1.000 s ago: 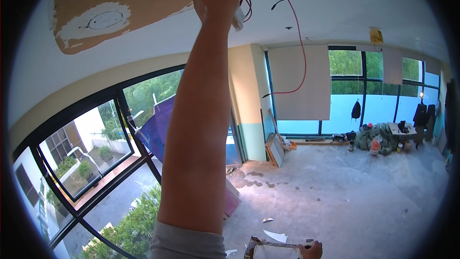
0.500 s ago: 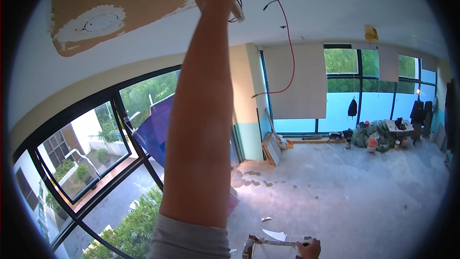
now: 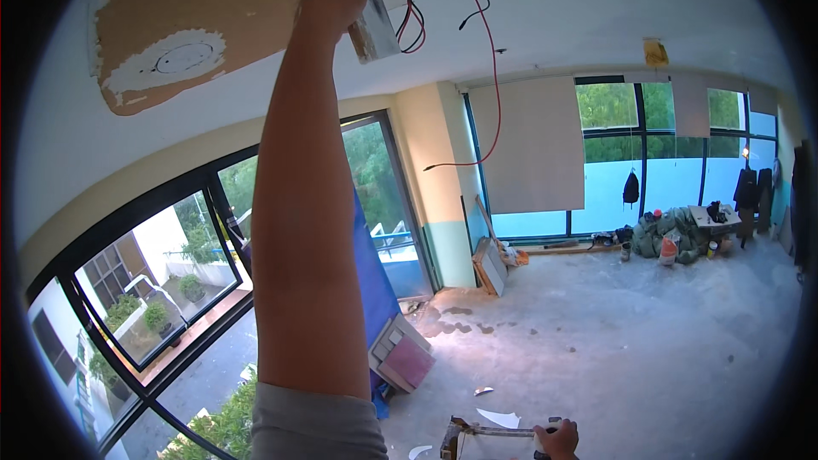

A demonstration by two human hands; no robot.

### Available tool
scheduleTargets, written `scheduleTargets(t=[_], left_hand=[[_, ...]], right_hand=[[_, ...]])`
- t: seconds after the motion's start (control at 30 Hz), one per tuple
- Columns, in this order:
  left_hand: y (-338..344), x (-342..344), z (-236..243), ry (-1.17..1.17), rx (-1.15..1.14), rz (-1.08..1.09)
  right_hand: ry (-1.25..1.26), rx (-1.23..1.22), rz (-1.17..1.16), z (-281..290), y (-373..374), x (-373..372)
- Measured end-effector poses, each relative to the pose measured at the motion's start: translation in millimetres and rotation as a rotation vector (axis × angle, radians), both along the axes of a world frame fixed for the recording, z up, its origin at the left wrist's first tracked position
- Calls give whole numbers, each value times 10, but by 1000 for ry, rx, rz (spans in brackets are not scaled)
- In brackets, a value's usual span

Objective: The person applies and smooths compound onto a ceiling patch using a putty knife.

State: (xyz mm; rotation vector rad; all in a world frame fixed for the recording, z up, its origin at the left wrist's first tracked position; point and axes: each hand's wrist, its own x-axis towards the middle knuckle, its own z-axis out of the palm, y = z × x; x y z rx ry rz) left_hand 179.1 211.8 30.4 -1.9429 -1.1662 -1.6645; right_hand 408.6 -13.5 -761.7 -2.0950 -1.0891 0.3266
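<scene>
My left arm reaches up to the ceiling, and my left hand (image 3: 334, 0) is closed round a plastering trowel (image 3: 373, 30). Its flat rectangular blade, smeared with pale residue, shows to the right of the fist. The grip itself is hidden by my fingers. The trowel is at the right end of a bare brown ceiling patch (image 3: 204, 13) with ragged white edges. Low in the view, my right hand (image 3: 558, 440) holds the right end of a stained, pale frame-like object (image 3: 498, 432), cut off by the lower edge; I cannot make out its kind.
Red and black wires (image 3: 492, 60) dangle from the ceiling just right of the trowel. A drawn circle (image 3: 184, 58) marks a white area of the patch. Windows (image 3: 153, 281) line the left. Boards (image 3: 489, 266) lean by the column; bags (image 3: 669, 237) lie at the far right.
My left hand has moved left along the ceiling with the trowel, and its blade now shows more fully. The whole view has shifted a little. My right hand keeps its hold.
</scene>
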Motion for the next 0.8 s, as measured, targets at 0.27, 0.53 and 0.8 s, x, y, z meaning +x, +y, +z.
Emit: scheduleTargets(t=[0.27,0.53,0.8], left_hand=[[495,-128,-779,-81,395,192],[-14,-408,-76,214,517,352],[-24,-2,-245,-33,243,182]], right_hand=[[3,-32,-54,28,30,-54],[23,-47,-8,124,-15,-36],[29,-56,-49,165,-18,-43]])
